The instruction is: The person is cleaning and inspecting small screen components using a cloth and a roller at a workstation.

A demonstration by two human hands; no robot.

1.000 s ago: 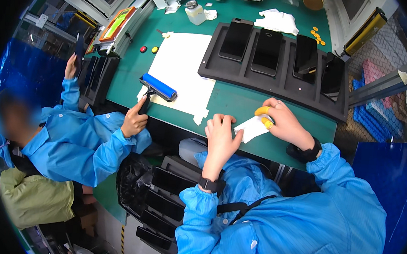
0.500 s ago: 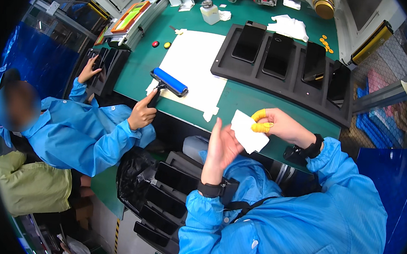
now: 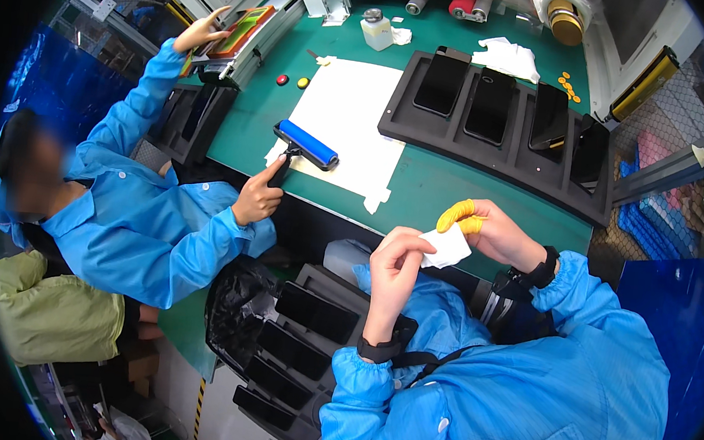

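Note:
A small folded white wipe is held between my two hands over the front edge of the green table. My right hand, with yellow finger cots on its thumb and a finger, pinches the wipe's upper right side. At the opposite side, the bent fingers and thumb of my left hand close on its edge. Beyond my hands lies a black compartment tray bearing several dark phones, one of them a black phone. Another dark tray below my left wrist carries several phones, among them a dark phone.
To my left, a co-worker's hand grips a blue roller over a white sheet. Their other hand reaches an orange-framed panel. A pump bottle, crumpled white cloth and orange finger cots lie farther back.
My left hand, spread beside the wipe before, has closed on its edge. My right hand still grips the wipe. The co-worker's far hand has moved from the phone tray up to the orange-framed panel.

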